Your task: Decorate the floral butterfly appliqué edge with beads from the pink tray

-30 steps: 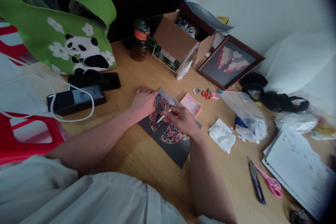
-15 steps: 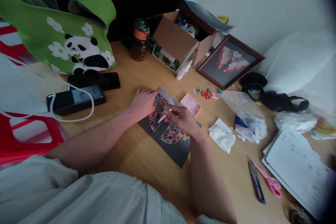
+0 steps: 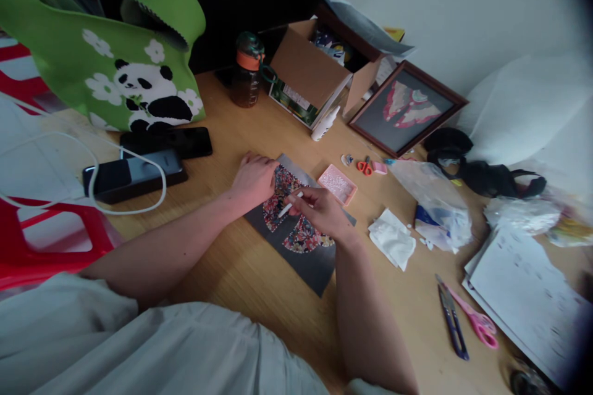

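Note:
A dark grey sheet (image 3: pixel 308 268) lies at an angle on the wooden table. On it is a floral-patterned butterfly shape (image 3: pixel 298 238) edged with small pale dots. My right hand (image 3: pixel 319 208) pinches a slim white pen-like stick (image 3: pixel 290 204), its lower end pointing down-left at the upper wing; whether the tip touches is too small to tell. My left hand (image 3: pixel 254 180) rests palm down at the sheet's upper left edge, beside the wing, with its fingers mostly hidden. Just beyond my right hand sits a pink tray (image 3: pixel 346 197) of tiny pale beads.
Behind the tray are orange-handled scissors (image 3: pixel 364 166) and a framed butterfly (image 3: pixel 407 108). A crumpled tissue (image 3: pixel 393 239), thread snips (image 3: pixel 451 321), pink scissors (image 3: pixel 482 325) and papers (image 3: pixel 528 296) lie to the right. A bottle (image 3: pixel 245 83), cardboard box (image 3: pixel 312 68) and phone (image 3: pixel 185 143) stand farther back.

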A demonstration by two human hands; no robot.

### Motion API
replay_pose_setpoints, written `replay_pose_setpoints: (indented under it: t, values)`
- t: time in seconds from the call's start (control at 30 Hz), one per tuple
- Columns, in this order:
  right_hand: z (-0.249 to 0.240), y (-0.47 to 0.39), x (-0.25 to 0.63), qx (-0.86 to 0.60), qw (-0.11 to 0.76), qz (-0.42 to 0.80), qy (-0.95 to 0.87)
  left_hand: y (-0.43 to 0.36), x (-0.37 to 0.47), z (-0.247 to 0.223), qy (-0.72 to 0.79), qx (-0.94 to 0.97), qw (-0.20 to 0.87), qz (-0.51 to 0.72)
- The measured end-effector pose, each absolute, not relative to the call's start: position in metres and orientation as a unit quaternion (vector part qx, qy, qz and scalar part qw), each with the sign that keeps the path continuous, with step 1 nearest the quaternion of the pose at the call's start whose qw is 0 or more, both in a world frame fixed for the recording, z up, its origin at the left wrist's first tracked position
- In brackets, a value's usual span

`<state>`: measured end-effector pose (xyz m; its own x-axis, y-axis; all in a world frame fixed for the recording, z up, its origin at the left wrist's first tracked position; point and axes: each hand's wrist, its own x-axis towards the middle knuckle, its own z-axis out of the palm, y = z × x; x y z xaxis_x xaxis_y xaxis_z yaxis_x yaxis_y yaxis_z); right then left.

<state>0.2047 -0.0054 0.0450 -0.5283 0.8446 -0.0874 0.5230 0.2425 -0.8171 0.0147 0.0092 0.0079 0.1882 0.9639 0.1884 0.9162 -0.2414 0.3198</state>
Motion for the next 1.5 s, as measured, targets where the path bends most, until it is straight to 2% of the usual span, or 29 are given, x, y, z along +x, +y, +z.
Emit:
replay_pose_setpoints:
  t: [0.73, 0.9, 1.07, 1.13, 1.3, 1.5]
  values:
    - [0.042, -0.003, 0.21, -0.462, 0.231, 0.413, -0.75, 0.009, 0.014, 0.008, 0.61, 0.77, 0.076, 0.175]
    - [0.046, 0.004, 0.226, -0.499, 0.295, 0.385, -0.718, 0.01, 0.013, 0.008, 0.603, 0.773, 0.078, 0.18]
    - [0.051, 0.016, 0.264, -0.59, 0.379, 0.291, -0.651, 0.011, 0.011, 0.007, 0.604, 0.773, 0.072, 0.18]
    - [0.052, 0.019, 0.279, -0.644, 0.357, 0.227, -0.637, 0.012, 0.011, 0.006, 0.6, 0.778, 0.064, 0.177]
    - [0.051, 0.023, 0.296, -0.731, 0.242, 0.115, -0.627, 0.013, 0.012, 0.006, 0.604, 0.777, 0.057, 0.166]
    - [0.047, 0.024, 0.293, -0.757, 0.184, 0.082, -0.622, 0.014, 0.012, 0.005, 0.605, 0.779, 0.051, 0.156]
